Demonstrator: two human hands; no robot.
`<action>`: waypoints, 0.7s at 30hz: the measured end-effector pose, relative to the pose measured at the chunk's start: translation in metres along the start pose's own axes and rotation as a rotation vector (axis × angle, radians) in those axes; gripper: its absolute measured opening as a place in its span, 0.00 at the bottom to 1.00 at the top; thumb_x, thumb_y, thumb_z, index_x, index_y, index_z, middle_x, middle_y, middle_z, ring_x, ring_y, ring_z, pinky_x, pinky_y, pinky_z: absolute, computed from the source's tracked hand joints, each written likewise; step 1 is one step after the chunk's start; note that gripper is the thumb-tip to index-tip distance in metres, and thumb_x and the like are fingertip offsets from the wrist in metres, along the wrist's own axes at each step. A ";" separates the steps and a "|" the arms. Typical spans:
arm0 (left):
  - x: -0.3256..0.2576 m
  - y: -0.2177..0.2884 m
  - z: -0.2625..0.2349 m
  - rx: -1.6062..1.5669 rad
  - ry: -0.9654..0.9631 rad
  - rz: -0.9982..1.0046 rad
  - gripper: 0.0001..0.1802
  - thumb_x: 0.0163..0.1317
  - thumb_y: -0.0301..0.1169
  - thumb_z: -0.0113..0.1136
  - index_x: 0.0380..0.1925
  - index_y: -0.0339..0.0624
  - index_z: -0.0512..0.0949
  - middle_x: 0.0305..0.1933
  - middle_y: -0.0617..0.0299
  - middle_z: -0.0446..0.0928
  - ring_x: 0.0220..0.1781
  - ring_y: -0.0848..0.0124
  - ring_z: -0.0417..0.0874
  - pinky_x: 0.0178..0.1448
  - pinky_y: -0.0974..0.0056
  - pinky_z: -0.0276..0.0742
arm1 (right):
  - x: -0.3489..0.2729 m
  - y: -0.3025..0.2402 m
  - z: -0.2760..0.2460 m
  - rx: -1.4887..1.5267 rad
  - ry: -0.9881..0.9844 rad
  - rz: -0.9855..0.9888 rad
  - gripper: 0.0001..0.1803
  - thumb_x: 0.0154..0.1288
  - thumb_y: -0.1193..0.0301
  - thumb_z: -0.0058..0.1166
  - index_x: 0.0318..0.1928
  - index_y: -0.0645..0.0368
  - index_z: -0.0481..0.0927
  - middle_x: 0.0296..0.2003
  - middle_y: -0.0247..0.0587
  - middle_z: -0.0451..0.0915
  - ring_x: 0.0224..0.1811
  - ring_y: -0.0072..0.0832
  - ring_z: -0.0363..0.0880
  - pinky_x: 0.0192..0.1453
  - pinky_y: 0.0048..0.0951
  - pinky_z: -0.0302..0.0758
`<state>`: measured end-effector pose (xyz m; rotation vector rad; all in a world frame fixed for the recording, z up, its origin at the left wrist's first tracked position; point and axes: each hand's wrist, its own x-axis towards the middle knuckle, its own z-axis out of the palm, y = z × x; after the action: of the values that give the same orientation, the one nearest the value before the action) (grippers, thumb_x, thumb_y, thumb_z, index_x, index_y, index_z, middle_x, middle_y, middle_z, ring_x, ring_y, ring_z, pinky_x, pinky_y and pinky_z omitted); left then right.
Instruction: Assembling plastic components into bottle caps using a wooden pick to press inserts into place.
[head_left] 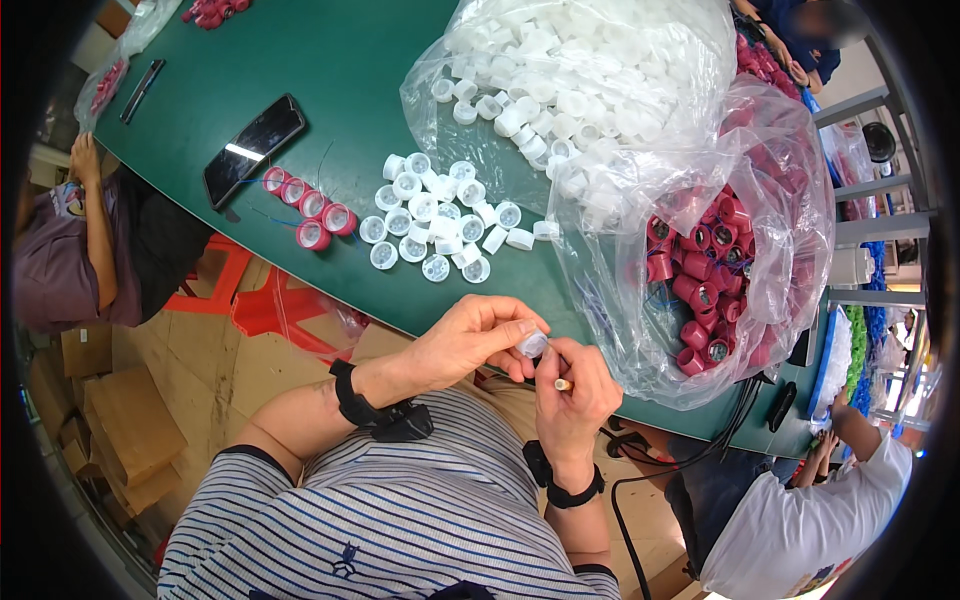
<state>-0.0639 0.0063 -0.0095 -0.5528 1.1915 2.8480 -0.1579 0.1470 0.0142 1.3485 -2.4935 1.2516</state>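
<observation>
Just off the table's near edge, my left hand (479,338) pinches a small translucent white plastic cap (532,344) between thumb and fingers. My right hand (578,388) is right beside it, closed around a slim stick-like tool (564,385) whose tan end sticks out of the fingers. The tool's other end points toward the cap; whether it touches is hidden by the fingers. Ahead on the green table (340,110) lies a loose group of similar white caps (422,207). Left of them stand several dark-pink ring-shaped parts (312,205) with thin blue wires.
A big clear bag of white caps (590,70) spills open at the back. Right of it sits a clear bag of pink parts (705,280). A black phone (255,150) lies at left. Red stools (265,310) stand below the edge. Other people sit left and right; black cables (735,425) hang at right.
</observation>
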 end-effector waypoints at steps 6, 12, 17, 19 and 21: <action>0.000 0.002 0.001 0.036 0.009 -0.021 0.14 0.76 0.31 0.47 0.50 0.32 0.76 0.40 0.57 0.80 0.34 0.75 0.81 0.41 0.70 0.81 | 0.002 -0.001 0.000 -0.009 -0.016 -0.011 0.09 0.54 0.82 0.62 0.36 0.58 0.81 0.23 0.37 0.75 0.19 0.31 0.75 0.22 0.29 0.69; 0.000 0.000 0.001 0.048 0.019 0.005 0.13 0.75 0.30 0.50 0.49 0.32 0.77 0.39 0.58 0.81 0.33 0.75 0.81 0.40 0.70 0.81 | 0.001 -0.001 0.002 0.011 -0.018 0.017 0.09 0.54 0.82 0.62 0.35 0.58 0.80 0.23 0.37 0.76 0.19 0.31 0.75 0.22 0.29 0.69; -0.001 0.003 0.004 0.143 0.033 0.053 0.11 0.73 0.29 0.52 0.47 0.32 0.78 0.36 0.59 0.81 0.33 0.75 0.81 0.39 0.71 0.80 | 0.002 0.000 0.003 0.006 -0.028 0.004 0.09 0.55 0.81 0.63 0.37 0.58 0.80 0.23 0.37 0.77 0.19 0.31 0.76 0.23 0.29 0.71; -0.002 0.000 0.006 0.216 0.079 0.089 0.11 0.72 0.28 0.54 0.47 0.32 0.79 0.36 0.59 0.82 0.34 0.76 0.82 0.40 0.70 0.80 | 0.002 -0.001 0.003 0.008 -0.038 -0.002 0.10 0.55 0.81 0.63 0.37 0.58 0.80 0.23 0.37 0.77 0.20 0.30 0.77 0.23 0.28 0.72; -0.002 -0.002 0.007 0.188 0.106 0.114 0.11 0.71 0.28 0.54 0.48 0.33 0.79 0.37 0.59 0.82 0.34 0.76 0.82 0.40 0.70 0.80 | 0.003 -0.005 0.001 0.077 -0.031 0.141 0.10 0.56 0.82 0.63 0.38 0.59 0.80 0.25 0.38 0.79 0.21 0.29 0.79 0.25 0.27 0.74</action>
<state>-0.0642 0.0125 -0.0062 -0.6538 1.5359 2.7854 -0.1558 0.1427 0.0183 1.2347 -2.6287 1.3766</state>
